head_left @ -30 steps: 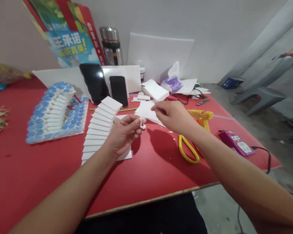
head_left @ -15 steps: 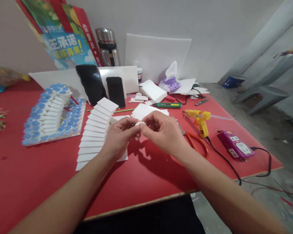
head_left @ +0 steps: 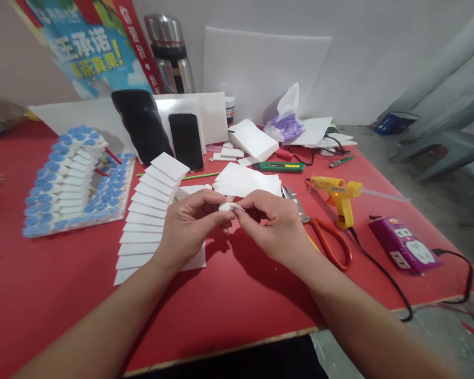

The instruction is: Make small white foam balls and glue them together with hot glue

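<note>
A small white rolled piece (head_left: 226, 207) is pinched between the fingertips of both hands above the red table. My left hand (head_left: 193, 218) is closed on its left side. My right hand (head_left: 270, 218) grips its thin right end. Left of my left hand stands a curved stair of white boards (head_left: 148, 216) on a white base. Behind my hands lie white sheets (head_left: 245, 180). Red-handled scissors (head_left: 329, 237) rest to the right of my right hand, partly hidden by it.
A yellow glue gun (head_left: 337, 195) and purple power socket (head_left: 405, 245) with black cables are at right. Behind are a green cutter (head_left: 280, 167), two phones (head_left: 186, 141), tissues (head_left: 286, 123) and a flask (head_left: 169, 52). A blue-and-white stair model (head_left: 59, 184) stands left.
The view has moved closer and tilted down. The fingers have shifted on the white piece, whose thin end now shows pointing toward my right fingertips.
</note>
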Available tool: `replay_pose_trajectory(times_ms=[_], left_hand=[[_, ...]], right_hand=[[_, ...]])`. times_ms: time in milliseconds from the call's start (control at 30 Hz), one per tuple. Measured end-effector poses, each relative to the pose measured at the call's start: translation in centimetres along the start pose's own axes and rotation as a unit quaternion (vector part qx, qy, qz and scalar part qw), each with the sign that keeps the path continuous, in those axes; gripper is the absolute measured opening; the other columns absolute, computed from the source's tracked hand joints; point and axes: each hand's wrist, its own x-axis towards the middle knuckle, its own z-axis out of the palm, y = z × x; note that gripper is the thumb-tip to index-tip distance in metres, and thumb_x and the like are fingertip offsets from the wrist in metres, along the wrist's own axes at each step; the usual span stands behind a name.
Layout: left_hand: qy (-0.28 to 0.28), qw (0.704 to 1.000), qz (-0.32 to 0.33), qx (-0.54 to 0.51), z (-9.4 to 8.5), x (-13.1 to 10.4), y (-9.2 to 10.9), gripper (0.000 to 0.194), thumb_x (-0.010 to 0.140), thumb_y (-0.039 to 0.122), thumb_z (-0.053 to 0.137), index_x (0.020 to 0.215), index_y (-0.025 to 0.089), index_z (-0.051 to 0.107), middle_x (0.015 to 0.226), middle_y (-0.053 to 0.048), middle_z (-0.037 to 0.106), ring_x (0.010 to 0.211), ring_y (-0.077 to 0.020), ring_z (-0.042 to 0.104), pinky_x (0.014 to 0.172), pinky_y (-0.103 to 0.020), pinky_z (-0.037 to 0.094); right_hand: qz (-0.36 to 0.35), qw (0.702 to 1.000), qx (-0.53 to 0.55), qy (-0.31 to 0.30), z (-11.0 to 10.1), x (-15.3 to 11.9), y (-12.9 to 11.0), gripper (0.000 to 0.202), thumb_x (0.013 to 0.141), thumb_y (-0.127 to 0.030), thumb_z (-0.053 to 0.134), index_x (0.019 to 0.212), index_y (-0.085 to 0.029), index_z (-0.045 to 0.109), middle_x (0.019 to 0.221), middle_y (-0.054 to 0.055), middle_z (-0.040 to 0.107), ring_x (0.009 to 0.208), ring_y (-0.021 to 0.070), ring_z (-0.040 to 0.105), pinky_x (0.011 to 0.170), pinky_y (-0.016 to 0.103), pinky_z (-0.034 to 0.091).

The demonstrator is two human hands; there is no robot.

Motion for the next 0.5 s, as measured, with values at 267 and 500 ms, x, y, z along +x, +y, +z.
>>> replay_pose_trajectory(times_ms=[267,500], left_hand=[[-0.043,0.979,-0.112,-0.162,-0.7,0.8,-0.8,0.026,0.072,0.027,0.097,0.084,0.013,0.079,0.072,-0.002,0.072,0.052,-0.0053,0.060,0.051,-0.014,0.052],[-0.088,0.892,-0.273,-0.350,-1.4,1.2,-0.1,0.019,0.077,0.014,0.091,0.085,0.007,0.075,0.077,-0.004,0.063,0.051,0.0020,0.047,0.044,0.000,0.039]], right_hand=[[0.050,0.997,0.051,0.002,0.2,-0.2,-0.4,0.007,0.094,-0.021,0.068,0.087,-0.022,0.070,0.077,0.000,0.071,0.061,0.0121,0.060,0.056,0.027,0.046],[0.088,0.984,0.151,0.023,0.4,-0.1,-0.1,0.008,0.091,-0.022,0.068,0.099,-0.022,0.070,0.081,0.000,0.067,0.064,0.0121,0.059,0.058,0.027,0.050]])
